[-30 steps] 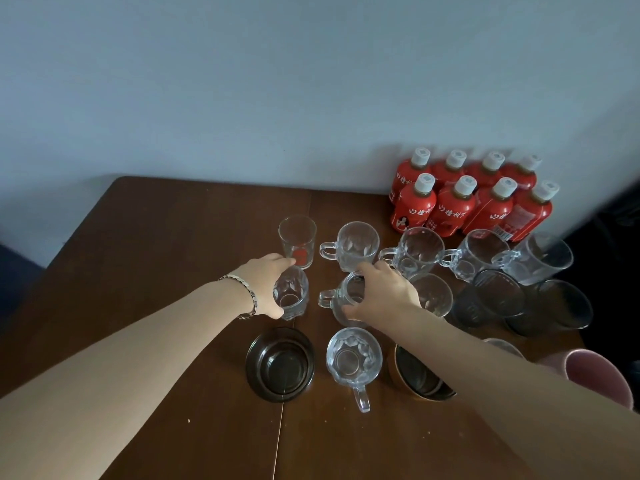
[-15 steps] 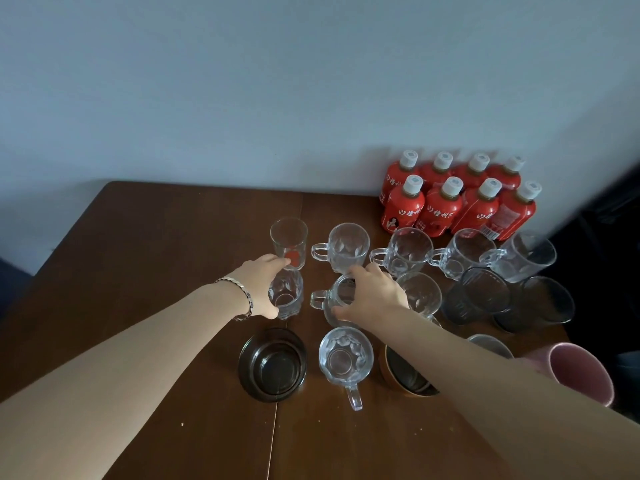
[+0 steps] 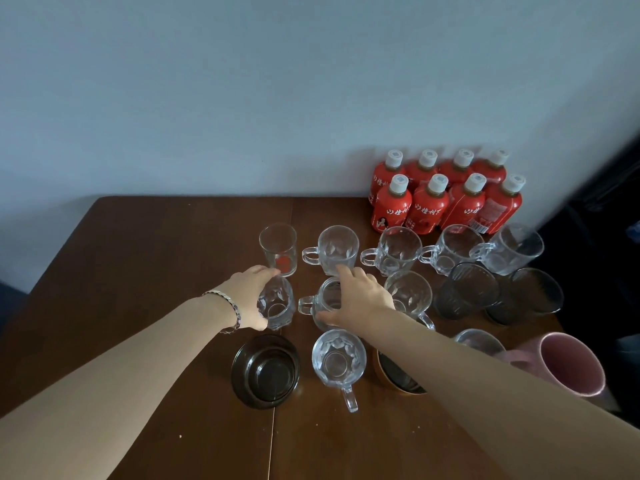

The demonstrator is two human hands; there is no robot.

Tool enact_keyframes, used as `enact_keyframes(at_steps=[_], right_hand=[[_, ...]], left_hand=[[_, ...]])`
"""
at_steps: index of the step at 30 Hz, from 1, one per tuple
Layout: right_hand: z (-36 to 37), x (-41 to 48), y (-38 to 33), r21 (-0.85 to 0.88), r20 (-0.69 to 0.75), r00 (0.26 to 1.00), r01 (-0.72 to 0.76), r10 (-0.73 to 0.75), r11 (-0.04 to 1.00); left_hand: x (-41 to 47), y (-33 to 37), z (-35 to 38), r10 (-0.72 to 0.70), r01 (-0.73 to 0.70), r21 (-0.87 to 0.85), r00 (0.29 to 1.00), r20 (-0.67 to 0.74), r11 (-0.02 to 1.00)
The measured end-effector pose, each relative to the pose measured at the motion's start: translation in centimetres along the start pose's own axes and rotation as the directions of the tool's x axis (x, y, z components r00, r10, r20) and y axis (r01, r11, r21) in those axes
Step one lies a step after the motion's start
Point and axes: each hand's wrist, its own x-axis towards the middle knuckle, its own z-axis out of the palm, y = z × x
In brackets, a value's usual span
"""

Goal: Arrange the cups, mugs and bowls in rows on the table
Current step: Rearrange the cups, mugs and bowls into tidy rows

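1. I see a faceted glass cup (image 3: pixel 276 302) in the middle row of the brown desk (image 3: pixel 145 258), clasped from its left side by the left hand (image 3: pixel 250 295), fingers curled round its wall.
2. Just beside it, a handled glass mug (image 3: pixel 320 303) sits under the right hand (image 3: pixel 360 296), fingers draped over the rim and clamped on it, handle pointing left.
3. Both forearms reach forward from the near edge, converging; a bracelet (image 3: pixel 228 308) rings the left wrist.
4. Behind stand a tumbler with a red mark (image 3: pixel 278 249) and a row of clear mugs (image 3: pixel 398 249).
5. In front lie a dark bowl (image 3: pixel 266 370) and another glass mug (image 3: pixel 338 363); a pink mug (image 3: pixel 571 365) is at far right.
6. Red bottles (image 3: pixel 446 199) line the wall.
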Motion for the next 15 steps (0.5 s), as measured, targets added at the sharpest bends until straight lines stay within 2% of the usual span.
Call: enact_keyframes(at_steps=[5, 7, 10, 13, 15], right_hand=[[-3.2, -1.8, 3.0, 0.050, -0.119, 0.989, 0.096, -0.089, 0.994], [-5.2, -2.8, 6.1, 0.041, -0.158, 0.984, 0.090, -0.082, 0.995], [-7.8, -3.9, 11.9, -0.017, -0.157, 0.988, -0.012, 0.009, 1.000], [-9.5, -4.3, 16.6, -0.058, -0.128, 0.986, -0.119, 0.111, 0.991], [-9.6, -4.4, 18.4, -0.068, -0.071, 0.990, -0.130, 0.125, 0.989]], left_hand=[[-1.1, 2.4, -1.9, -0.107, 0.103, 0.043, 0.990, 0.094, 0.994], [-1.8, 5.3, -3.1, -0.087, 0.089, 0.069, 0.996, -0.028, 0.994], [-2.5, 10.7, -3.7, 0.044, 0.003, 0.191, 0.970, -0.238, 0.982], [-2.0, 16.3, -2.3, 0.111, -0.060, 0.183, 0.952, -0.286, 0.981], [-0.9, 19.7, -0.9, 0.055, -0.019, 0.146, 0.968, -0.246, 0.989]])
